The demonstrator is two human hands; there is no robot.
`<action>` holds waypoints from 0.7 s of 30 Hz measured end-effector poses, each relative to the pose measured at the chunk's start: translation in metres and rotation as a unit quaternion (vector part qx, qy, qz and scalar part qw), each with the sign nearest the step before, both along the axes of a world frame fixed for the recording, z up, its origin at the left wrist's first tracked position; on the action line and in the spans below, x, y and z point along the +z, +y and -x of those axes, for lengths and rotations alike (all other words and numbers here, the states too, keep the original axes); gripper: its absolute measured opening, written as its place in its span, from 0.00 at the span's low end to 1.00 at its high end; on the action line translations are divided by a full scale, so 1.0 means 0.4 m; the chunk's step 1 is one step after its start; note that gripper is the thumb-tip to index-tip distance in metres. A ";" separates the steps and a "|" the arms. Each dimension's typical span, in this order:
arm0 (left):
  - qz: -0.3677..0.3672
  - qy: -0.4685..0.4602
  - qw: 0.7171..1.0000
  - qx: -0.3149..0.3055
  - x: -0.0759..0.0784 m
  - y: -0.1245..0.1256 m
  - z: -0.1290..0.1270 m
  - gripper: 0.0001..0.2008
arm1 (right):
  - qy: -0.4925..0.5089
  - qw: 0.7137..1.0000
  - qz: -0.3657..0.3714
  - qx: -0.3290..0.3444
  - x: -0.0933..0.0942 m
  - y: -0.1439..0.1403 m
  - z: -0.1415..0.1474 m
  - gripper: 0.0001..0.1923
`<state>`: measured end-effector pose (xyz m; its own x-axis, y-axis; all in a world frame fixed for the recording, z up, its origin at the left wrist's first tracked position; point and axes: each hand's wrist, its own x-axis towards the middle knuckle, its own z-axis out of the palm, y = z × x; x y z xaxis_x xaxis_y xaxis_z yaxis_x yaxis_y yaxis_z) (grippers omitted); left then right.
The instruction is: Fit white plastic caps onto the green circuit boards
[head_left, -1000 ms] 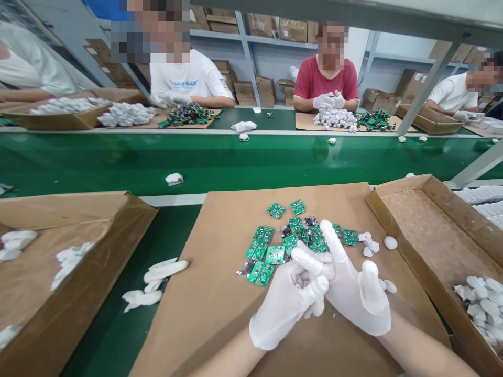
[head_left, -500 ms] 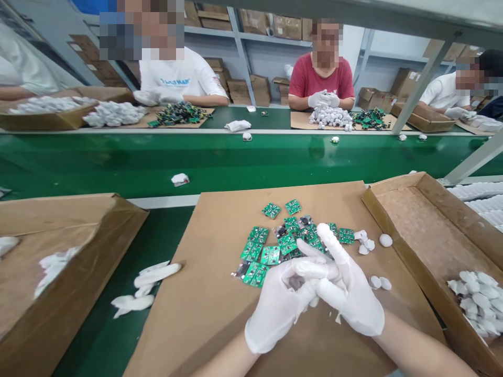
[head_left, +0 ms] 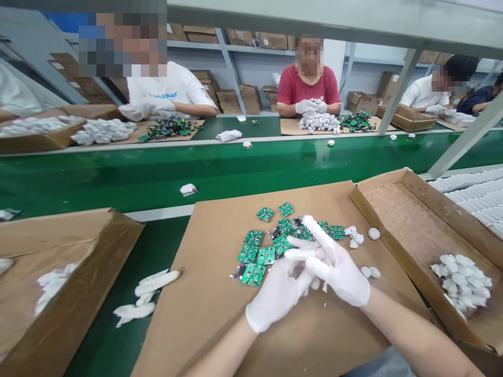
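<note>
My left hand [head_left: 275, 294] and my right hand [head_left: 341, 269], both in white gloves, meet over a sheet of brown cardboard [head_left: 212, 314]. The left fingers are curled closed, and the right thumb and some fingers press against them. One right finger points up and away. Whatever lies between the fingertips is hidden, though small white scraps [head_left: 324, 288] show just below them. Beyond my hands lie several green circuit boards [head_left: 252, 274], partly covered by the right fingers. Small white round pieces [head_left: 370, 272] rest to the right of my right hand.
A cardboard tray [head_left: 393, 209] at right holds a heap of white pieces [head_left: 463, 283]. Another cardboard box [head_left: 90, 262] stands at left, near loose white finger-shaped pieces [head_left: 155, 283]. A green conveyor belt [head_left: 220, 167] runs across. Gloved co-workers sit beyond it with similar heaps.
The view has shifted, so the board and trays sit slightly further left. My hands stay pressed together in nearly the same pose. A white piece on the belt has moved right.
</note>
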<state>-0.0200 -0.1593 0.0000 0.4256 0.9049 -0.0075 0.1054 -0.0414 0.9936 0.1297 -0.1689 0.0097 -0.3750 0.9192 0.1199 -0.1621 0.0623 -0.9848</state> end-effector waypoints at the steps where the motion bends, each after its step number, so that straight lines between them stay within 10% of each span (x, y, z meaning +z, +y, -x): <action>1: -0.010 -0.003 0.999 0.031 0.002 0.007 -0.001 0.10 | -0.012 1.000 -0.005 -0.015 -0.001 0.011 0.000 0.43; 7: -0.075 -0.050 0.983 0.162 -0.011 0.043 -0.017 0.14 | -0.047 0.984 -0.099 -0.137 0.024 0.051 -0.031 0.29; 11: -0.101 -0.082 0.971 0.201 0.023 0.005 -0.039 0.16 | -0.065 0.965 -0.141 -0.209 0.102 -0.050 -0.104 0.26; 17: -0.169 -0.124 0.959 0.193 0.098 -0.268 -0.042 0.12 | -0.059 0.934 -0.223 -0.274 0.169 -0.388 -0.201 0.27; 21: -0.137 -0.201 0.953 0.179 0.035 -0.512 -0.029 0.11 | -0.065 0.934 -0.181 -0.301 0.094 -0.599 -0.203 0.28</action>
